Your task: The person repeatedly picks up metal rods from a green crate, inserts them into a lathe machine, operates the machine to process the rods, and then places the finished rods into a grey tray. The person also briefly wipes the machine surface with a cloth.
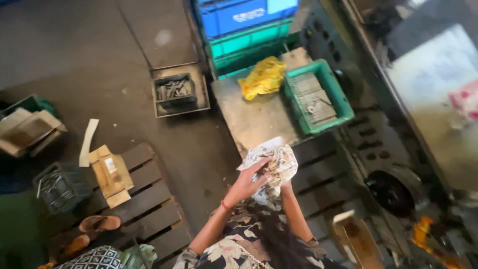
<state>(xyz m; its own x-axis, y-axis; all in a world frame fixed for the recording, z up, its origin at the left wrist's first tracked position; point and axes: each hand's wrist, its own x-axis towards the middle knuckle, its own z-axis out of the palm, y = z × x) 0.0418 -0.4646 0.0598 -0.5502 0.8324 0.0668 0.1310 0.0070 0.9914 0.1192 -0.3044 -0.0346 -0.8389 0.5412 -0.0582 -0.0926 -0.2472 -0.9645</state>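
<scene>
My left hand (250, 180) is raised in front of me, its fingers closed on a white floral-patterned cloth (277, 158). A red thread circles that wrist. My right hand (286, 188) comes up under the same cloth, which hides its fingers, and seems to grip it from below. The cloth is bunched up over the near edge of a grey metal table (251, 122). On that table lie a crumpled yellow cloth (264, 77) and a green crate (343, 102) filled with small metal parts.
Blue and green crates (246, 27) are stacked behind the table. On the floor at left are a grey tray of metal parts (174, 90), a wooden pallet (149, 197) carrying a cardboard box (112, 175), a black basket (59, 188) and sandals (98, 224). Dark machinery (393, 189) stands at right.
</scene>
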